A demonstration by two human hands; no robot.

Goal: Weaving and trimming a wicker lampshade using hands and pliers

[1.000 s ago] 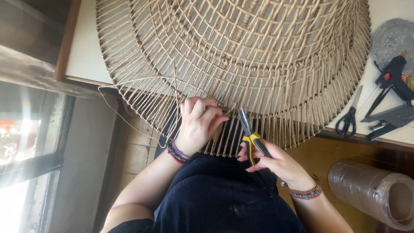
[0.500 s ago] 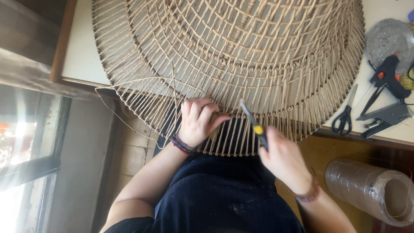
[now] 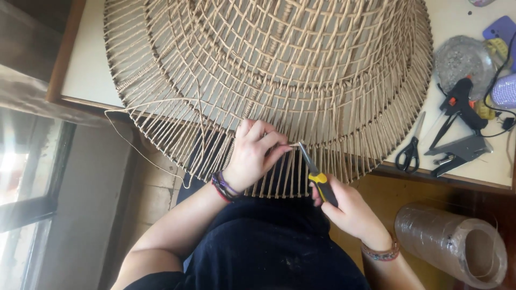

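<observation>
Woven basket [image 3: 279, 70], left hand [image 3: 252, 156] fingers now pinching strand end, right hand [image 3: 344, 207] gripping pliers [image 3: 317, 174], tip moved onto strand

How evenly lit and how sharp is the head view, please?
Head view: the window at left is blown out white, the woven cord frame is evenly lit and sharp, the left hand and pliers are crisp, and the floor under the table lies in shade.
</observation>
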